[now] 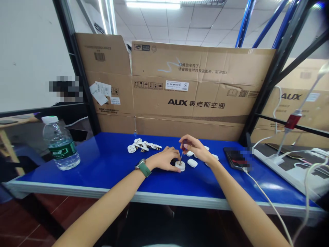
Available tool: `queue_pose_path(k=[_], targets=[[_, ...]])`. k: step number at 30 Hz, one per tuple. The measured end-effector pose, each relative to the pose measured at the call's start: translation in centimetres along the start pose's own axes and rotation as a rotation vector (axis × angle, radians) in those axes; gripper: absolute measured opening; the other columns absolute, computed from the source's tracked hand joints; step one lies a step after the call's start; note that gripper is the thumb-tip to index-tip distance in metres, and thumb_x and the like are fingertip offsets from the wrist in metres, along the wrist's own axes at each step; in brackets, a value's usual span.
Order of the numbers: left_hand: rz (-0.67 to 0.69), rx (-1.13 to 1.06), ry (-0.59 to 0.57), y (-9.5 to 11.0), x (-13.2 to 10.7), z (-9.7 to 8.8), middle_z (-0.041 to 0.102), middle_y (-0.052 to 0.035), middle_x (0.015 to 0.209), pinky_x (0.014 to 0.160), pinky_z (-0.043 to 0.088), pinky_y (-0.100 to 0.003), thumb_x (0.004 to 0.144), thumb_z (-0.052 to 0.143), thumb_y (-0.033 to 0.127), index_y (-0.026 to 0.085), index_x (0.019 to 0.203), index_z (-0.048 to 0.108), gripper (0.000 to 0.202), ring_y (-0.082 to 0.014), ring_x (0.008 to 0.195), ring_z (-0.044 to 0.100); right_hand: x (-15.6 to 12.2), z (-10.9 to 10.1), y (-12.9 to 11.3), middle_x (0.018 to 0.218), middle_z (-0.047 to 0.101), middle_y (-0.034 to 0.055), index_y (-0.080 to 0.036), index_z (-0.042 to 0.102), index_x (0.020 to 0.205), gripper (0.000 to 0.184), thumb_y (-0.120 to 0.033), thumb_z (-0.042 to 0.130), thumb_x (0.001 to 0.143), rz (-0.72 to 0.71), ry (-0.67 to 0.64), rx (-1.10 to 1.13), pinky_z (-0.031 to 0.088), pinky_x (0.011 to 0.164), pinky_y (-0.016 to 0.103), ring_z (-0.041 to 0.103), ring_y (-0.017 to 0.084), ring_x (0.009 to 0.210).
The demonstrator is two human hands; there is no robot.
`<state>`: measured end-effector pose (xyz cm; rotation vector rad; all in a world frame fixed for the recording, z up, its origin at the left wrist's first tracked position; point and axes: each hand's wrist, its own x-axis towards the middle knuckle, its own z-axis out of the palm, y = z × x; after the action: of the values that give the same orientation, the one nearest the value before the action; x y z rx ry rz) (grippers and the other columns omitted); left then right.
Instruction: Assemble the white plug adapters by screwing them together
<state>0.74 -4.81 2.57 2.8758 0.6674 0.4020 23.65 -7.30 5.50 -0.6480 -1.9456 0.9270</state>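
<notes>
My left hand [166, 159], with a green-strapped watch on the wrist, rests on the blue table [108, 164] and pinches a small white plug [180, 166] from the left. Just above and to its right, my right hand [194, 147] is closed round a thin screwdriver [181, 156] that stands upright with its tip on the top of that plug. Several more white plug shells [192, 162] lie just behind and right of my hands. Another group of white plugs [142, 145] with metal pins lies to the left of them.
A water bottle [60, 144] stands at the table's left. A phone [238, 157] with a white cable lies at the right, beside a white power strip [290, 171]. Flattened cardboard boxes [180, 89] wall off the back. Another person sits beyond the left shelf post.
</notes>
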Motion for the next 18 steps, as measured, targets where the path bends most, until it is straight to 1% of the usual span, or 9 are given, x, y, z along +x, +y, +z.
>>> queue_pose_path(k=[7,12,18], targets=[[0.005,0.005,0.006,0.06,-0.1,-0.13,0.071,-0.0036,0.115,0.1,0.033,-0.039,0.083,0.077,0.06,0.025,0.104,0.071,0.041,-0.0273,0.115,0.057,0.13,-0.08,0.1,0.097,0.066,0.0043,-0.021,0.06,0.117,0.028,-0.042,0.062,0.098,-0.03,0.039,0.068,0.055,0.072,0.032,0.064,0.016,0.076],[0.01,0.01,0.008,0.03,-0.11,-0.08,0.071,-0.0042,0.115,0.101,0.034,-0.04,0.084,0.077,0.059,0.026,0.104,0.071,0.039,-0.0284,0.116,0.058,0.14,-0.07,0.49,0.096,0.066,0.004,-0.02,0.06,0.118,0.029,-0.042,0.061,0.099,-0.008,-0.009,0.02,0.055,0.074,0.032,0.063,0.015,0.075],[-0.006,-0.014,-0.003,0.09,-0.09,-0.15,0.071,-0.005,0.117,0.103,0.032,-0.042,0.083,0.078,0.06,0.025,0.104,0.071,0.041,-0.0287,0.117,0.058,0.06,-0.06,0.52,0.098,0.066,0.0041,-0.021,0.059,0.118,0.029,-0.044,0.06,0.1,-0.019,-0.007,-0.005,0.056,0.075,0.032,0.064,0.015,0.077]])
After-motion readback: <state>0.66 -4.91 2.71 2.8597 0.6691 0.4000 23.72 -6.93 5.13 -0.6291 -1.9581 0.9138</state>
